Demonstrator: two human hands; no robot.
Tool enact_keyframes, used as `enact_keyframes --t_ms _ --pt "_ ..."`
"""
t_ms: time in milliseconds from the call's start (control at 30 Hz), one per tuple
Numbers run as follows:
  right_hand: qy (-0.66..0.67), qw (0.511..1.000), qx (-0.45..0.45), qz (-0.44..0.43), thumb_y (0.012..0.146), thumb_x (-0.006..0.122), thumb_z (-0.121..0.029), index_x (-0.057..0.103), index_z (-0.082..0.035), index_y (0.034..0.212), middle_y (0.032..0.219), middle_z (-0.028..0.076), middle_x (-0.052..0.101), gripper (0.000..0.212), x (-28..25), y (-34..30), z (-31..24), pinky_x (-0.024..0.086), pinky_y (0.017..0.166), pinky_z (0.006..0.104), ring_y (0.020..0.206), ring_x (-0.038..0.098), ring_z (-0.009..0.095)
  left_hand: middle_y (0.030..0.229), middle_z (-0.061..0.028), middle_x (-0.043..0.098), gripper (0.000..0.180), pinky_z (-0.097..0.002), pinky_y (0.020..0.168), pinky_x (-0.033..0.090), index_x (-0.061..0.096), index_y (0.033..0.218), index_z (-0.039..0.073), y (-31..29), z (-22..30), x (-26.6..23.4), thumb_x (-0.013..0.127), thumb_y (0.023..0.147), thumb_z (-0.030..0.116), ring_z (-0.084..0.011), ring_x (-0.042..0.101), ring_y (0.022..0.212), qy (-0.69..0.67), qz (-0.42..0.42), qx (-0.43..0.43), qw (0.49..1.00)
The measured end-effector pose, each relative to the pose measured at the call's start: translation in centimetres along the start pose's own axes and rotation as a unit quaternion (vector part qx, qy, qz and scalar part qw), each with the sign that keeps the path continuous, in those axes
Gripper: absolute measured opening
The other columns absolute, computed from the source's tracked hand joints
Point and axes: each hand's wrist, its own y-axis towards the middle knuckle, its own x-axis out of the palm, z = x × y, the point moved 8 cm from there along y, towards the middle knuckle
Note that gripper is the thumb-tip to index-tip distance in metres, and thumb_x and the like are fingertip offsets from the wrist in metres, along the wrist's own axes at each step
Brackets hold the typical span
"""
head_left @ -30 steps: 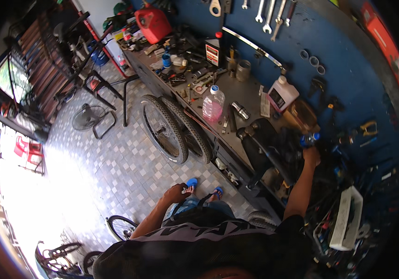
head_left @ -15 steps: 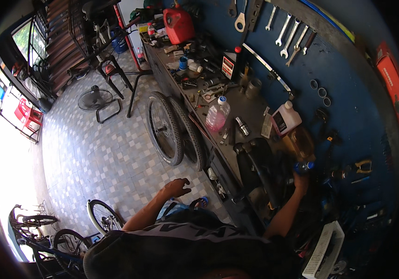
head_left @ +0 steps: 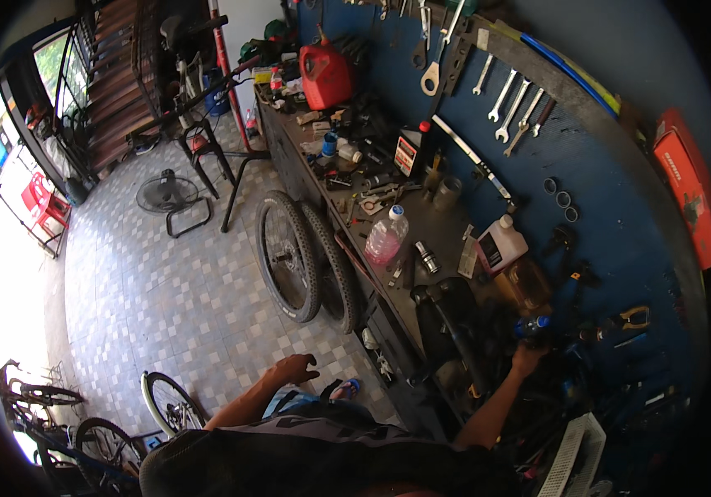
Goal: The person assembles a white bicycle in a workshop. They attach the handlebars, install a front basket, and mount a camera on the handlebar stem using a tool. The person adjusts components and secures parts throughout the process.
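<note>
My left hand (head_left: 294,369) hangs over the tiled floor, to the left of the workbench (head_left: 448,217). Its fingers are loosely bent and apart, with nothing in them. My right hand (head_left: 528,359) reaches over the cluttered near end of the bench, just below a blue cap (head_left: 531,326) by an amber jug (head_left: 525,286). Its fingertips merge with dark items, so whether it grips anything is hidden. To its left lies a black padded bicycle saddle-like piece (head_left: 447,319). Farther along stand a clear bottle of pink liquid (head_left: 386,236) and a pale jug (head_left: 500,245).
Two bicycle wheels (head_left: 287,257) lean against the bench's left side. A red fuel can (head_left: 325,76) stands at its far end. Wrenches (head_left: 502,95) hang on the blue wall. A white perforated basket (head_left: 573,455) is at lower right, a fan (head_left: 166,192) on the floor, bicycles at lower left.
The whole view has shifted, with the bench and wheels now lower in the picture. My right hand has drawn slightly away from the blue cap. My left hand remains free over the floor.
</note>
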Motion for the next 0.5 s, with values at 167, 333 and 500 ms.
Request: enact_keyframes --t_ms 167,333,500 --pt "-0.016 0.999 0.019 0.041 0.077 0.078 -0.036 0.031 -0.003 0.150 0.134 0.027 0.060 0.093 0.9 0.5 1.4 0.047 0.105 0.0498 0.126 0.057 0.044 0.114 -0.0226 0.072 0.055 -0.0424 0.085 0.057 0.064 0.127 0.004 -0.7 -1.3 -0.1 0.070 0.091 0.044 -0.0332 0.075 0.086 -0.050 -0.017 0.002 0.999" --pt "0.108 0.981 -0.040 0.153 0.075 0.083 -0.023 0.043 0.008 0.139 0.131 0.025 0.062 0.082 -2.0 0.9 2.5 0.047 0.105 0.0466 0.122 0.060 0.041 0.106 -0.0219 0.074 0.060 -0.0441 0.088 0.056 0.063 0.128 0.005 -2.2 -5.3 -0.8 0.072 0.088 0.049 -0.0362 0.072 0.099 -0.048 0.003 -0.025 0.999" --pt "0.283 0.945 -0.062 0.154 0.085 0.073 -0.007 0.053 0.009 0.131 0.131 0.020 0.061 0.052 -3.9 -1.6 1.2 0.046 0.103 0.0405 0.118 0.060 0.032 0.110 -0.0207 0.074 0.064 -0.0445 0.092 0.055 0.063 0.130 0.007 -4.3 -9.6 -0.4 0.071 0.087 0.054 -0.0372 0.070 0.105 -0.052 -0.012 -0.045 0.998"
